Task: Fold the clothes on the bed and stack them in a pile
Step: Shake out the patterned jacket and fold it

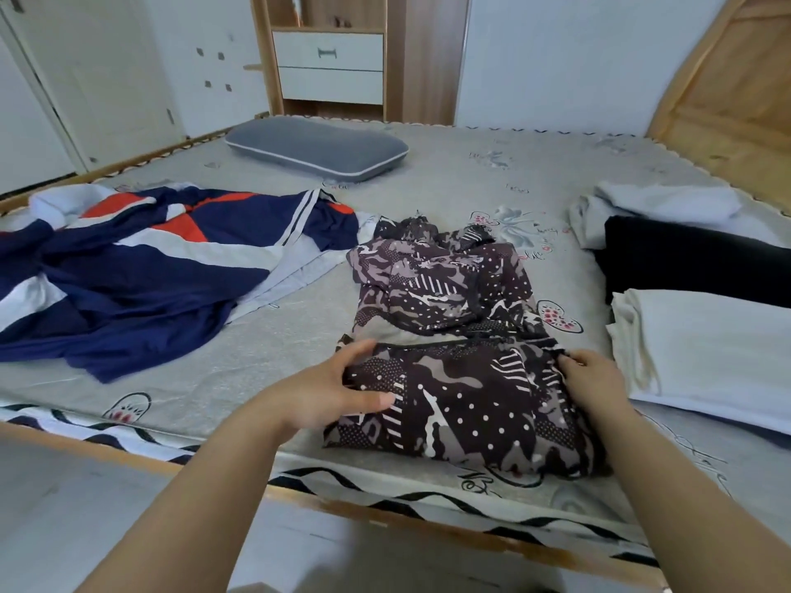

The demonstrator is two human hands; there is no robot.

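Jacket (141, 267) left, pile (702, 344) right.

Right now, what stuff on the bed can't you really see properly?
- Head view: the right hand has its fingers tucked into the patterned garment, so the grip is hidden.
- The navy jacket runs off the left edge.
- The black garment and the white folded cloth are cut by the right edge.
- What kind of clothing the grey cloth is cannot be told; it is crumpled.
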